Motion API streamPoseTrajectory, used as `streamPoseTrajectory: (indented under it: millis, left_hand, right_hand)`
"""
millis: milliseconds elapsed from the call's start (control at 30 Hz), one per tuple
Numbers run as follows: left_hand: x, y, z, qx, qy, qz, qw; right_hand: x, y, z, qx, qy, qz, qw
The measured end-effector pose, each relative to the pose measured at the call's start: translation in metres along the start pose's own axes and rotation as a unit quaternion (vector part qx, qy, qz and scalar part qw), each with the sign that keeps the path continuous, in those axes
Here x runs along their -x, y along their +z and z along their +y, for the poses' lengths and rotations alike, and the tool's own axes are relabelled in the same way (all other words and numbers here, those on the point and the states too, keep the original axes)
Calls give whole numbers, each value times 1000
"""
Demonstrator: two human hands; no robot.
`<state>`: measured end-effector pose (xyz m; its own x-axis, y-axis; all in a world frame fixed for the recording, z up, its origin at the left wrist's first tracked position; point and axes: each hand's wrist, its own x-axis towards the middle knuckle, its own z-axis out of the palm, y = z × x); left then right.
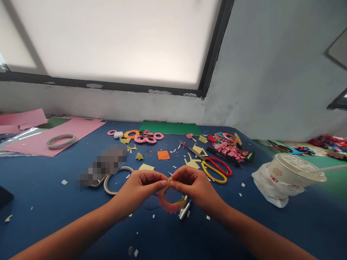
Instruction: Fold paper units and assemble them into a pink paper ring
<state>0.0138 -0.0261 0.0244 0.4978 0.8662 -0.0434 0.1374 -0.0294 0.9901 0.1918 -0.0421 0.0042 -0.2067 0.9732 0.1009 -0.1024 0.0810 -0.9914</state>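
Note:
Between the fingertips of both hands is a small folded piece of yellow paper (168,182). My left hand (142,186) pinches it from one side, thumb against index finger. From the other side my right hand (193,184) grips it in the same way. Just below the fingertips is a pink paper ring (170,207) with a scalloped edge and a yellow part at its right; whether it is joined to the folded piece I cannot tell. A silver pen (184,210) lies beside the ring. Part of a tape roll (106,187) shows behind my left wrist.
Scissors (208,159) with red and yellow handles lie beyond my right hand, near an orange paper square (163,155). Pink folded flowers (230,151) are heaped at the back right. A lidded cup (288,177) stands right. Pink sheets (54,142) carry another tape roll (61,141).

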Motion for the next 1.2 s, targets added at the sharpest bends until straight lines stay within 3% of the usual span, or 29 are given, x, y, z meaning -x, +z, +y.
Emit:
streamPoseTrajectory:
  millis: [400,833,1200]
  left_hand:
    - [0,0,-4,10,16,23,1000]
    - [2,3,-4,-8,14,1,1000]
    - [3,5,0,28,29,34,999]
  right_hand:
    - [-3,-7,0,41,-41,14,998]
    - [1,-6,-7,64,-16,-13,998]
    - [3,-6,-11,103,-57,0,993]
